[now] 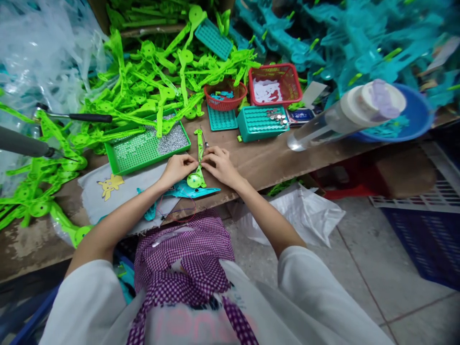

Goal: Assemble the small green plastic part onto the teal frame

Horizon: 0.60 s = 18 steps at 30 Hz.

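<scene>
Hands meet at the middle of the surface point(264, 167) as I look down through the head view. Between them lies a slim lime-green plastic part point(200, 149), its round disc end toward the person and its narrow end pointing away. The left hand point(180, 167) comes in from one side, thumb and fingertips drawn together at the part's narrow middle. The right hand point(220, 165) comes in opposite, fingers bent, tips at the same spot. Whether either one is clamped on the part, or on something tiny there, I cannot tell from here.

Just beside the part's far end I make out a thin tool point(205, 140). A blue plastic piece point(192, 189) lies near the disc end, beside a grey cloth point(91, 191) with a yellow cartoon figure. Beyond the left hand I see a green tray point(142, 151) with small silvery bits heaped at one end. Farther off sit a small red basket point(224, 103) of blue pieces, a larger red basket point(296, 88) with white pieces, and a teal block point(249, 133) carrying metallic discs. Lime-green parts point(143, 86) pile up behind the tray.
</scene>
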Motion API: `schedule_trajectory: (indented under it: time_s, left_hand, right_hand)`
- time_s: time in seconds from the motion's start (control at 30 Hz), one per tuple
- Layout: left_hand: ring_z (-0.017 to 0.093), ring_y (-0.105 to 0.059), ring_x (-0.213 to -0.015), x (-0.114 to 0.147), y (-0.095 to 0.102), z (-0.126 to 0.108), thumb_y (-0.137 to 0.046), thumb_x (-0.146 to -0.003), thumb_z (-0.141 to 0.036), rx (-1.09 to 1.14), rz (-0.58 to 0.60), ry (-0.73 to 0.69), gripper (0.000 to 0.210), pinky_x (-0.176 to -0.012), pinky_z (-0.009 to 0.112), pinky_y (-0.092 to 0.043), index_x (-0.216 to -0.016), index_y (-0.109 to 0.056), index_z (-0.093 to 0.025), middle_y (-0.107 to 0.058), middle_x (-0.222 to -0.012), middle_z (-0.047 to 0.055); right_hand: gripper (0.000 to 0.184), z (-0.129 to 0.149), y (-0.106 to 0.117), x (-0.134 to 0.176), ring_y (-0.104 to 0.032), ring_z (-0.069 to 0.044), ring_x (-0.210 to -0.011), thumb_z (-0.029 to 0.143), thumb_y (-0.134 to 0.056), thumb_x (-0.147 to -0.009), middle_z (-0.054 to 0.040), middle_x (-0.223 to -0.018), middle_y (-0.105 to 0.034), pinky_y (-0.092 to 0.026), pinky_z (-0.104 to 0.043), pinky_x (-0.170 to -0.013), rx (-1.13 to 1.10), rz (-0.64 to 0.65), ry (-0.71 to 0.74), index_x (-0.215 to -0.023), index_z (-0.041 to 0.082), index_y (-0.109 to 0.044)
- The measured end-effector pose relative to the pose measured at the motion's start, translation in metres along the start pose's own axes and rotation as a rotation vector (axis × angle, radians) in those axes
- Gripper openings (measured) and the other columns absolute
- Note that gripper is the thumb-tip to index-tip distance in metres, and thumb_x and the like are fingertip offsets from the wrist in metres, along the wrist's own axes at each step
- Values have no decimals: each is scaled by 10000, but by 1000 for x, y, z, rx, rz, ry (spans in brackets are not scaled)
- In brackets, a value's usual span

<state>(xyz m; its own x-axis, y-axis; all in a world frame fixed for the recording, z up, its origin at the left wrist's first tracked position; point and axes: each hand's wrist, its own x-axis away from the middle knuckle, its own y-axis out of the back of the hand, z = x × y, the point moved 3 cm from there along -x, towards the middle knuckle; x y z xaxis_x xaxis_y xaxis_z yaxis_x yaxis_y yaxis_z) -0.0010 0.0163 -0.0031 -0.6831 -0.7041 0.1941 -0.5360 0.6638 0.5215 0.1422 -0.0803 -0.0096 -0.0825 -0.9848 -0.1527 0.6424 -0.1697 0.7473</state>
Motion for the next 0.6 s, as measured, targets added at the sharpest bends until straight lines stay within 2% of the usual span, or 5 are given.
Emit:
schedule_trajectory:
  time_s: [0.17,0.4,0.6]
  left_hand:
    - [131,-597,-659,0,0,3,-692,-734,-279,57,10,-30,177,-638,247,-446,-842,-729,-143,-732,-793,42]
    - [114,-537,-595,-1,-2,5,-678,-714,-300,100,21,-59,169,-577,234,-394,-753,-699,-136,-685,-696,17]
    - [107,-488,-563,-2,-3,6,-654,-713,-314,65,22,-74,185,-578,241,-370,-648,-642,-141,-640,-632,-5]
  right_hand:
    - [191,-6,-7,-1,-536,-239,-1138,315,-457,-962,-110,-1122,-609,-348,-434,-1030,-10,-18,61,-962,203,-612]
    - [198,-8,-11,1,-530,-247,-1136,296,-413,-978,-109,-1134,-594,-337,-470,-1063,26,-22,118,-974,220,-596]
    - [149,-7,4,-16,-542,-247,-1084,319,-500,-946,-98,-1101,-593,-371,-425,-955,-17,139,108,-950,200,-591]
